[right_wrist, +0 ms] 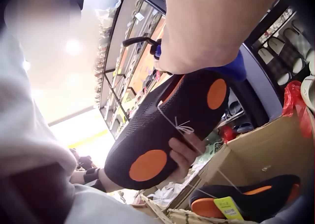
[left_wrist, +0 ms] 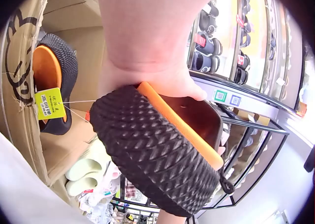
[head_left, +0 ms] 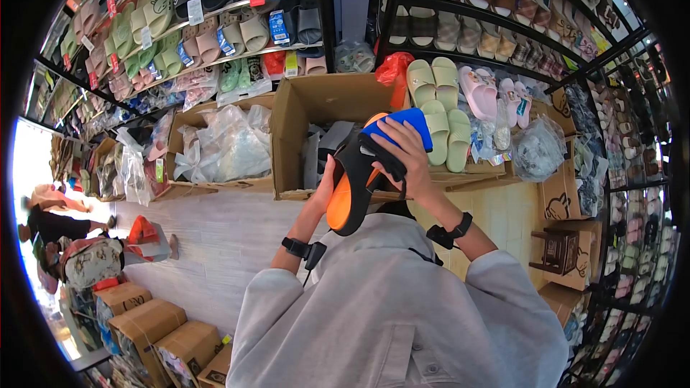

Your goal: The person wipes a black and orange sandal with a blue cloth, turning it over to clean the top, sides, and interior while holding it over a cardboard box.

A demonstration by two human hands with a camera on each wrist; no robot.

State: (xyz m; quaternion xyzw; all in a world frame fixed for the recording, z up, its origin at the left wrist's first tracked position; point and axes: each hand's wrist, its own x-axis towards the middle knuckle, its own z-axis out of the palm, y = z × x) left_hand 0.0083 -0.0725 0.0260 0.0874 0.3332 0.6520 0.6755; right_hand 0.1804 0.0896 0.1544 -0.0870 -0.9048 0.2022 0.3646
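A black slipper (head_left: 351,185) with an orange footbed is tilted up in front of the person. The left hand (head_left: 325,188) grips its side, thumb on top and fingers (right_wrist: 179,155) curled under the sole with its orange ovals. At its other end, the right hand (head_left: 408,154) holds a flat blue object (head_left: 415,117) with a black side and a black cord loop (right_wrist: 140,40); its kind cannot be made out. A matching slipper (left_wrist: 47,69), with a yellow-green tag (left_wrist: 50,105), is by the open carton; a thin string (right_wrist: 170,116) runs from the held slipper.
The open carton (head_left: 282,140) stands directly ahead, beside a box of plastic-wrapped goods (head_left: 230,140). Light green slippers (head_left: 434,125) sit to the right. Slipper shelves (head_left: 237,35) line the walls. Several cartons (head_left: 154,323) and people (head_left: 90,258) are at left.
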